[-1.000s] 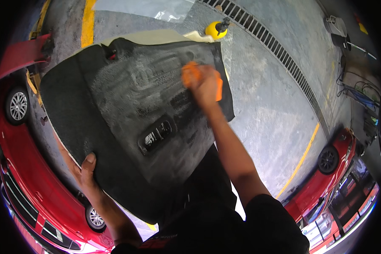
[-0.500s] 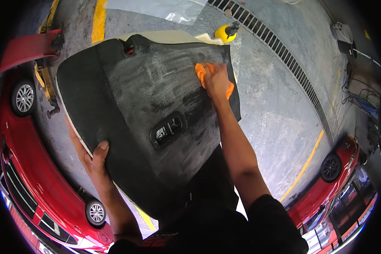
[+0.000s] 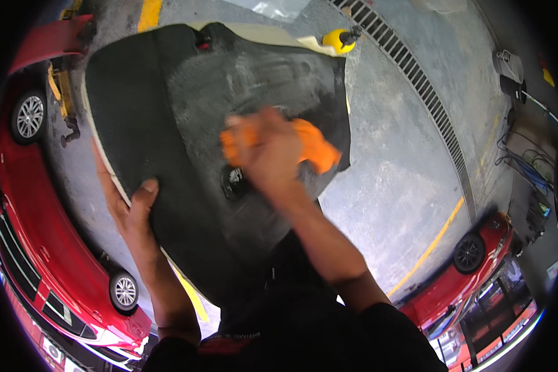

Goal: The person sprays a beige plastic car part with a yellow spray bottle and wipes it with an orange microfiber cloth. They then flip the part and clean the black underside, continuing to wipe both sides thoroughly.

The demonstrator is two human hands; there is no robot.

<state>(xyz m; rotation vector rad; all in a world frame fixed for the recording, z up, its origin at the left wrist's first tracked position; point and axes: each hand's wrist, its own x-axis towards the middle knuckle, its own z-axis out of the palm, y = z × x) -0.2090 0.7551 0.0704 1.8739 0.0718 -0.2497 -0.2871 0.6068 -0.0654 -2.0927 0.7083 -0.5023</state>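
Observation:
A large black-backed panel with cream edges (image 3: 136, 99), which looks like a car seat backrest, lies tilted in front of me. My left hand (image 3: 133, 209) grips its left edge, thumb on the black face and fingers around the pale side. Over the middle of the panel, my right hand (image 3: 271, 155) is closed on a bunched orange cloth (image 3: 318, 147) pressed to the surface. Motion blurs those fingers. Greyish smears mark the black face around the cloth. A dark oval fitting (image 3: 232, 181) is partly covered by my right hand and wrist.
A yellow bottle with a black top (image 3: 338, 41) stands beyond the panel's far right corner. A floor drain grate (image 3: 415, 80) curves along the right. Red cars stand at left (image 3: 49, 229) and lower right (image 3: 477, 266). A yellow jack-like stand (image 3: 62, 93) is at left.
My right hand has swept the orange cloth from the far right corner toward the panel's middle, partly covering the oval fitting. My left hand keeps its grip on the edge.

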